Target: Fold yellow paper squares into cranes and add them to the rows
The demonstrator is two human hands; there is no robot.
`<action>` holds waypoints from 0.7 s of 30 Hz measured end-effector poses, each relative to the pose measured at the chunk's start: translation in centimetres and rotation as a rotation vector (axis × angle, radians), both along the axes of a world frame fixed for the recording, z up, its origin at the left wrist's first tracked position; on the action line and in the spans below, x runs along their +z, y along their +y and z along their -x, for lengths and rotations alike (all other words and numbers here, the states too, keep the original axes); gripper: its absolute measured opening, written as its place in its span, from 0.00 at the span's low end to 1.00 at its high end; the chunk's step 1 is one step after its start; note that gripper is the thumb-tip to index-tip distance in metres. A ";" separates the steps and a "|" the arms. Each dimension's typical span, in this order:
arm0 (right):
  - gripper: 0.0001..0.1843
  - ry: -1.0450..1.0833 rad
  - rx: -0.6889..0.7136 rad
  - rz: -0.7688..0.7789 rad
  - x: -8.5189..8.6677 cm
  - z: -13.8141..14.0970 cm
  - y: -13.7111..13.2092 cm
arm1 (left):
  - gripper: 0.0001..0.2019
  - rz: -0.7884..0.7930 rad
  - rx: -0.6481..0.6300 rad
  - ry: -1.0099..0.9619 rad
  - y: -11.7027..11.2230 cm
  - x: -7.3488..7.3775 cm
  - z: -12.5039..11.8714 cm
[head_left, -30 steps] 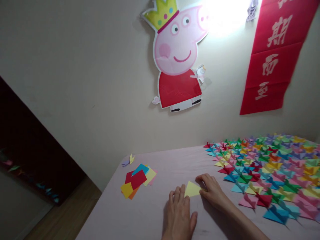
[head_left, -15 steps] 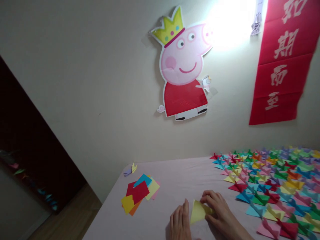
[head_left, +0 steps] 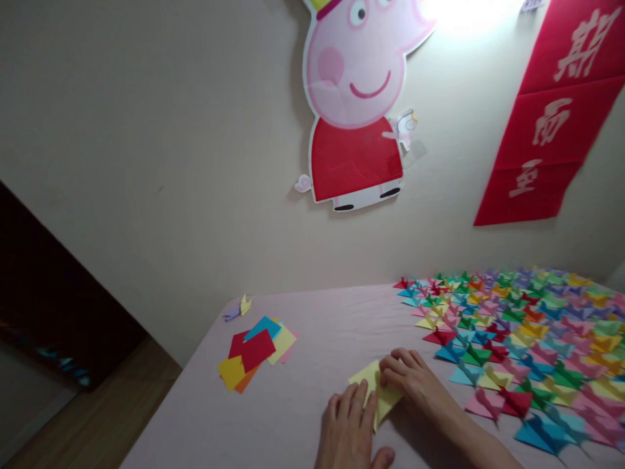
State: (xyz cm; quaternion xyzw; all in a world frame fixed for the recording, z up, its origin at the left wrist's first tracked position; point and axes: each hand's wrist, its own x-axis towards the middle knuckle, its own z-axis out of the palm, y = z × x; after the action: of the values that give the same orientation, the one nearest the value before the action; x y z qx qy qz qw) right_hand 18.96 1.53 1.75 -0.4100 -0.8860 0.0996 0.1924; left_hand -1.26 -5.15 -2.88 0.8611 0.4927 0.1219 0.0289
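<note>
A yellow paper square [head_left: 367,380] lies flat on the pink table [head_left: 312,326] near its front edge. My left hand [head_left: 349,430] rests on the sheet's near corner with fingers stretched out flat. My right hand [head_left: 413,380] presses its curled fingertips on the sheet's right side. Neither hand lifts the paper. To the right spreads a field of several folded paper cranes [head_left: 512,339] in many colours.
A loose stack of coloured paper squares [head_left: 254,352] lies at the table's left, with two small folded pieces [head_left: 238,308] behind it. A cartoon pig cutout [head_left: 359,111] and a red banner [head_left: 547,117] hang on the wall. Wooden floor [head_left: 97,404] shows at the left.
The yellow paper was a folded triangle, then lifted between both hands; now it lies opened out flat under my fingers. The view has tilted down a little.
</note>
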 end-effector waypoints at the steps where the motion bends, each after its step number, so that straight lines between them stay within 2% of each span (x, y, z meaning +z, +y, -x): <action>1: 0.13 -0.008 0.011 -0.009 -0.2 -0.1 -0.4 | 0.36 -0.006 0.022 -0.002 -0.2 0.1 -0.3; 3: 0.16 -0.007 0.031 -0.018 -0.7 -0.4 -1.1 | 0.33 -0.034 0.057 -0.014 -0.4 0.3 -0.8; 8: 0.11 0.038 0.049 0.049 -1.2 -0.5 -2.0 | 0.25 -0.084 0.117 -0.129 -0.3 1.7 -1.2; 10: 0.12 0.105 0.025 0.102 -1.2 -0.4 -1.9 | 0.24 -0.089 0.146 -0.200 -0.1 2.1 -1.0; 13: 0.18 0.196 -0.099 0.210 -1.2 -0.2 -1.6 | 0.26 -0.105 0.180 -0.262 -0.1 2.2 -0.8; 15: 0.17 0.194 -0.201 0.260 -1.4 0.0 -1.2 | 0.28 -0.091 0.213 -0.240 -0.2 2.2 -0.7; 21: 0.12 0.066 -0.367 0.234 -1.5 0.9 0.0 | 0.26 -0.040 0.217 -0.162 -0.4 2.4 -0.8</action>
State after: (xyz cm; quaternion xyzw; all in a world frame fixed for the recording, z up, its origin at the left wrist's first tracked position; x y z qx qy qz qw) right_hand 18.05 1.53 0.26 -0.5805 -0.7722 0.1782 0.1872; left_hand -0.50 -5.59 -0.45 0.7906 0.5763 0.2033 0.0379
